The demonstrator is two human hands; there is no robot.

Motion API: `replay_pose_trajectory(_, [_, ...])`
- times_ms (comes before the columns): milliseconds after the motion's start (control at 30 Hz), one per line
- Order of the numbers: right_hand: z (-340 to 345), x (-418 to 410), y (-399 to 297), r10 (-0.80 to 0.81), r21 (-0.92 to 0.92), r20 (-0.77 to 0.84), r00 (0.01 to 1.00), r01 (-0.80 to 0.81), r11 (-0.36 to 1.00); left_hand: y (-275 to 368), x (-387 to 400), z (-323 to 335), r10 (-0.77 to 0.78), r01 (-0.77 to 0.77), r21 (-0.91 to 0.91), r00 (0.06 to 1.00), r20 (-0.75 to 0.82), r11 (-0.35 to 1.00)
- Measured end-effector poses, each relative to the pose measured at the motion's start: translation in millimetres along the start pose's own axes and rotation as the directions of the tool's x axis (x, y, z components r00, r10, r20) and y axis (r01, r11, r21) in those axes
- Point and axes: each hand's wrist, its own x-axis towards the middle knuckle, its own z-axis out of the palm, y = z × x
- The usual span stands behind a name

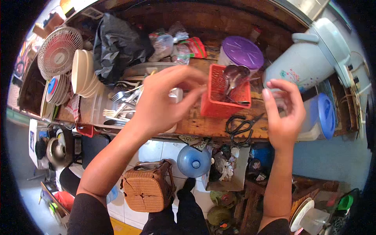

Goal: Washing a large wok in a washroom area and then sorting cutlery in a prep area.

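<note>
My left hand (164, 100) is over the wooden counter, thumb and fingers curved apart with nothing visible between them. Its fingertips reach the left side of a red plastic basket (218, 108); whether they touch it, I cannot tell. Several metal spoons or ladles (235, 75) lean inside that basket. To its right, my right hand (286, 114) is raised, fingers spread and empty. Black-handled scissors (241, 126) lie between this hand and the basket, near the counter's front edge. Partly behind my left hand, a clear plastic tray (98, 105) contains forks and spoons (126, 101).
A purple-lidded tub (242, 53) and a large vacuum flask (302, 58) stand behind; a blue-lidded container (326, 116) is at right. Leftward are a black plastic bag (117, 47), cream bowls (82, 73) and a fan (60, 54). Below sit a woven basket (144, 191) and water jug (194, 161).
</note>
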Motion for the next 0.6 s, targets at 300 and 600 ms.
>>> replay_pose_trajectory(300, [88.0,-8.1,-44.9,-0.303,0.061,0.402,0.864,0.305,0.950,-56.6,-96.1,-133.2,-0.424,0.450,0.181,0.890,-0.167,0.874])
replay_pose_trajectory(600, [205.4,-12.1,-62.0,-0.204,-0.097,0.742,0.638,0.403,0.910,-72.3,-111.6,-171.5,-0.437,0.327,0.580,0.898,0.055,0.746])
